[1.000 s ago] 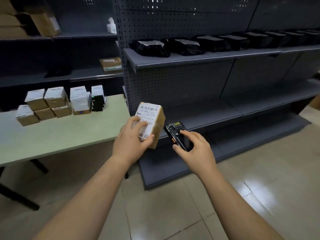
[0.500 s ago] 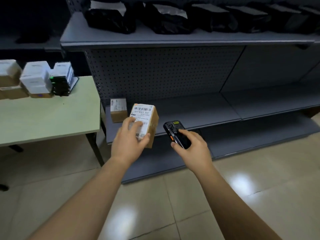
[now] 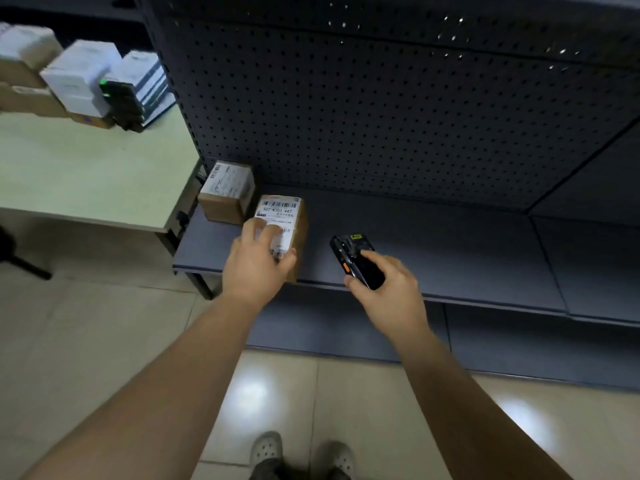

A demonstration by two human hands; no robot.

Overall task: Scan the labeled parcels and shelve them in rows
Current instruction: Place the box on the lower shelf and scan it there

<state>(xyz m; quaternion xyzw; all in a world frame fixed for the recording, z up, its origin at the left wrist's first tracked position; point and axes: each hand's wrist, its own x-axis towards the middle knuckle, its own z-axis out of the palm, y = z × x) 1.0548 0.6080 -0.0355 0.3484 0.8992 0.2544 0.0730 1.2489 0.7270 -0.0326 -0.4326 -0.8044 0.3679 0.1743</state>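
My left hand (image 3: 256, 263) grips a brown cardboard parcel (image 3: 289, 216) with a white barcode label on top, over the left end of the low grey shelf (image 3: 433, 244). Whether the parcel rests on the shelf I cannot tell. Just left of it, at the shelf's back corner, stands another labeled brown parcel (image 3: 227, 192). My right hand (image 3: 388, 289) holds a black handheld scanner (image 3: 353, 258) with an orange side button, a little right of the parcel and above the shelf's front edge.
A pale green table (image 3: 86, 174) abuts the shelf's left end and carries several white-labeled boxes (image 3: 81, 77) and a black device (image 3: 123, 102) at its far edge. A perforated dark back panel (image 3: 381, 109) rises behind the shelf. Beige tiled floor (image 3: 104, 341) lies below, with my shoes (image 3: 301, 455) at the bottom.
I have stepped closer and looked down. My left hand has lowered the parcel toward the shelf beside the other parcel. My right hand followed with the scanner.
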